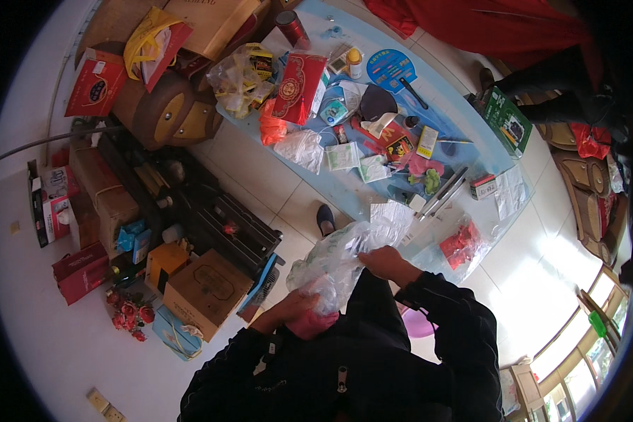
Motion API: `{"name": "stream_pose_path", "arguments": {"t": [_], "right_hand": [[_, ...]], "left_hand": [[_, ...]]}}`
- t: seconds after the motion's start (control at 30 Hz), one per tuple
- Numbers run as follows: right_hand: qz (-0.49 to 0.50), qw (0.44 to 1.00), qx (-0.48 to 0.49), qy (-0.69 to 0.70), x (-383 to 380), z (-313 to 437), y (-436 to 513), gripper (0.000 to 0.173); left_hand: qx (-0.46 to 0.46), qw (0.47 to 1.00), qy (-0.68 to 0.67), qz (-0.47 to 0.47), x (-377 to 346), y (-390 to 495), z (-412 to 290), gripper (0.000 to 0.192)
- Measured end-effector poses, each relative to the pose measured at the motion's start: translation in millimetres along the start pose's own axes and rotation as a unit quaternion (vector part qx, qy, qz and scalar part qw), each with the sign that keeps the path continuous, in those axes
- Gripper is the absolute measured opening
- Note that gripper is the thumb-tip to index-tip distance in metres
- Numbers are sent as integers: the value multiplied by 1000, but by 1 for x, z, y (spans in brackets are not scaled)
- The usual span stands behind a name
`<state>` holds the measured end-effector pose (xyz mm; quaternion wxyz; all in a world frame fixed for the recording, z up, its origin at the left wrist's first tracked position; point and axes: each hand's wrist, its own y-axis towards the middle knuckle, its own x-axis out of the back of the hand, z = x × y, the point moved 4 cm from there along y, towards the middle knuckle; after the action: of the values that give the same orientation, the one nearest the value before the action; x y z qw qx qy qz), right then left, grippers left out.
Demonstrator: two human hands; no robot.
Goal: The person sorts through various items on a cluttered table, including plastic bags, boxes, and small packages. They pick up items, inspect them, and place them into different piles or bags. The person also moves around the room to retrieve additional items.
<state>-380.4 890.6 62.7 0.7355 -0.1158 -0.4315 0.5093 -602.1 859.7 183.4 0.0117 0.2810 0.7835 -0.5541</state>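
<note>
A crumpled translucent plastic bag (324,258) with faint green print stretches between my hands, close in front of my body. My left hand (298,306) grips its lower end. Against that palm lies something pink (311,323), partly hidden, and I cannot tell what it is. My right hand (386,262) pinches the bag's upper right part near the table's corner. Just beyond the bag, a silvery sheet (398,216) rests on the table edge. A clear plastic packet with red contents (460,245) lies right of my right hand.
The blue-covered table (306,198) carries a red gift box (299,87), a yellow-capped bottle (354,63), tissue packs (343,156) and plastic bags (240,79). Cardboard boxes (208,293) and artificial roses (129,314) stand left. Another person's legs (548,84) show beside a green box (506,124).
</note>
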Motion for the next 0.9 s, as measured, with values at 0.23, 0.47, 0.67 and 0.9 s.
{"name": "stream_pose_path", "arguments": {"t": [0.23, 0.47, 0.67, 0.9], "right_hand": [[26, 867, 59, 495, -49, 23, 86, 34], [-198, 560, 84, 800, -61, 10, 93, 23], [-223, 701, 71, 673, -80, -9, 129, 22], [-194, 608, 16, 769, -71, -31, 125, 17]], "left_hand": [[-74, 981, 144, 108, -14, 11, -6, 51], [-26, 974, 199, 105, -18, 2, -9, 42], [21, 981, 160, 106, -18, -4, -2, 39], [-55, 968, 186, 158, -9, -24, -16, 33]]}}
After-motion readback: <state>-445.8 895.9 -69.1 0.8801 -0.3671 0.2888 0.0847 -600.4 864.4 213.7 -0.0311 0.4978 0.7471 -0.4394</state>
